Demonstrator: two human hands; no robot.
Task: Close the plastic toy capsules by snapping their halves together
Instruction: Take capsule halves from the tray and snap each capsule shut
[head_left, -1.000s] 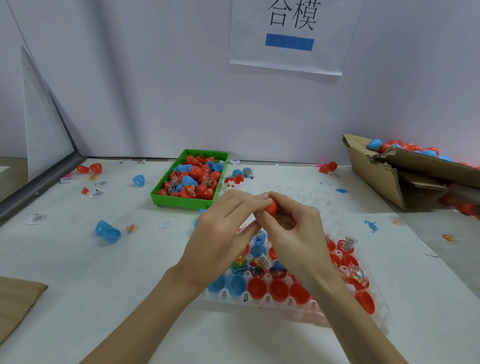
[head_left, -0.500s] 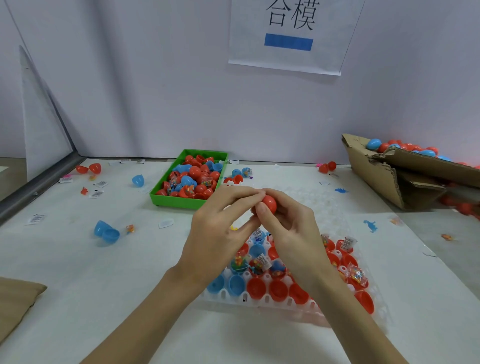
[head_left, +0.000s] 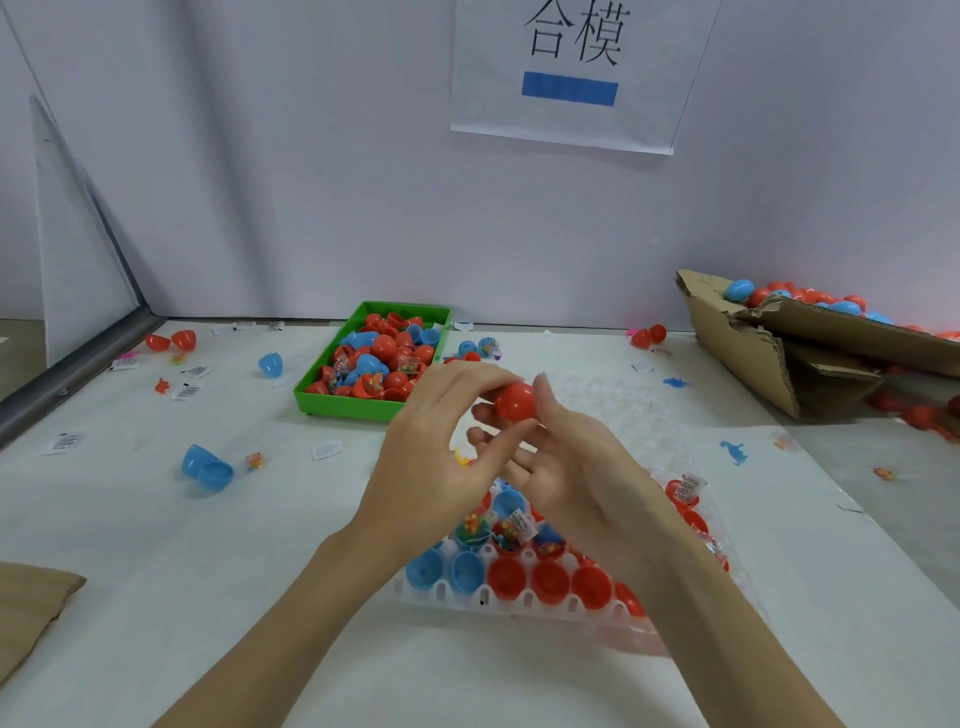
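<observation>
Hands meet above the white tray (head_left: 441, 592), both pinching one red capsule (head_left: 515, 401).

From my seat I see the left hand (head_left: 436, 467) curled, its fingertips on the capsule's top and lower edge, while the right hand (head_left: 576, 467) has its thumb against the capsule's right side and its other fingers loosely bent underneath; I cannot tell whether the halves are fully snapped. Below the hands, the tray holds open red and blue halves, some with small packets inside. Beyond the tray on the left sits a green bin (head_left: 332, 400) heaped with red and blue halves. Well to the tray's right a torn cardboard box (head_left: 737, 353) holds more capsules. Left of the tray lies an open blue capsule (head_left: 207, 467) on the table (head_left: 156, 545).
</observation>
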